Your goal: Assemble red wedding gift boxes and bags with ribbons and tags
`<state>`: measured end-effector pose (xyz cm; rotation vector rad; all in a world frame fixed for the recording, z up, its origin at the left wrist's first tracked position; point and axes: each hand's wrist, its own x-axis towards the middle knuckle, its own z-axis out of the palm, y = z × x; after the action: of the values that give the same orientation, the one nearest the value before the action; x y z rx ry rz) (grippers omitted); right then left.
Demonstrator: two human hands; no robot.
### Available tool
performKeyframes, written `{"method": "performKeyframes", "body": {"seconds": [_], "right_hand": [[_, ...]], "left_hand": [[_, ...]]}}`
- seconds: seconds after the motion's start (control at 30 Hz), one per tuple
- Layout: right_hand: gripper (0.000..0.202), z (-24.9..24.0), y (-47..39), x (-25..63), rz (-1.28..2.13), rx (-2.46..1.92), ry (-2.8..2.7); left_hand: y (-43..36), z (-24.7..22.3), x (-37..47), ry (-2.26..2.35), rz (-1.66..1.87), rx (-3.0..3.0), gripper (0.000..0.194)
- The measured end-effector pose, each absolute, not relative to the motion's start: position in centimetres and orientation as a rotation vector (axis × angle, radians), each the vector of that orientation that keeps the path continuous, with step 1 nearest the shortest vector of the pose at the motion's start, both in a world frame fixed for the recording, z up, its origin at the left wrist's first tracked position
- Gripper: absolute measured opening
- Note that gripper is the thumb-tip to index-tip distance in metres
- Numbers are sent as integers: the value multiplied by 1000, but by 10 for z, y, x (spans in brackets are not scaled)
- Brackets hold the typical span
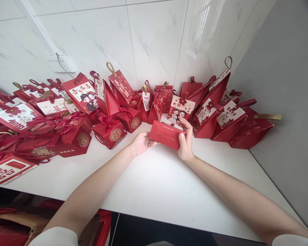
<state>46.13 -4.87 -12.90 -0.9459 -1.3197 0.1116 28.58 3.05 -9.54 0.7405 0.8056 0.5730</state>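
Note:
Between my two hands is a red gift box point(166, 135), its bottom face with folded flaps and a line of small print turned toward me. My left hand point(141, 143) grips its left end, the fingers partly hidden beneath it. On the right end, my right hand point(186, 140) has its thumb on the near face and its fingers at the far side. Just behind stands a gift box with a cartoon couple point(179, 111). Left of my left hand sits a small red box with a gold round emblem point(113, 135).
Many red gift boxes with ribbon handles point(82, 94) line the white table point(174, 191) along the tiled wall point(154, 41). More boxes point(210, 119) stand at right by a grey panel point(284, 102). A socket point(60, 64) is on the wall; a cardboard carton point(23, 220) is below.

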Motion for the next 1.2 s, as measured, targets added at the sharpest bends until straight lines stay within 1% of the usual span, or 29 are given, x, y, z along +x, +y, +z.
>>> {"method": "performKeyframes", "body": {"seconds": [0.17, 0.27, 0.33, 0.43, 0.5, 0.57, 0.63, 0.77, 0.9, 1.0, 1.1, 1.2], "right_hand": [[44, -129, -49, 463, 115, -958, -1354], [46, -128, -52, 467, -62, -927, -1534], [50, -128, -54, 468, -262, -854, -1708], [62, -132, -56, 467, -517, -842, -1827], [72, -134, -57, 465, -598, -926, -1854], [76, -136, -55, 465, -617, -1017, -1909], [72, -138, -52, 468, -563, -1068, -1996], [53, -138, -43, 472, -357, -960, -2209], [38, -136, -45, 470, -305, -800, -2333], [39, -135, -50, 465, -340, -730, -2344], [46, -136, -54, 463, -426, -705, -2222], [53, -137, -54, 463, -485, -811, -2016]], "left_hand": [[30, -92, 285, 835, 507, 751, 29], [34, -99, 280, 769, 506, 858, 30], [35, -102, 278, 674, 574, 968, 32], [34, -100, 277, 516, 770, 1080, 40], [34, -96, 276, 472, 899, 1096, 42], [37, -93, 275, 471, 981, 1087, 37], [42, -93, 274, 480, 1021, 1088, 36], [55, -102, 270, 600, 1101, 1108, 41], [59, -107, 267, 661, 1119, 1037, 28], [56, -100, 265, 649, 1168, 1114, 39], [50, -86, 260, 623, 1281, 1380, 41], [44, -69, 255, 620, 1393, 1650, 46]]}}
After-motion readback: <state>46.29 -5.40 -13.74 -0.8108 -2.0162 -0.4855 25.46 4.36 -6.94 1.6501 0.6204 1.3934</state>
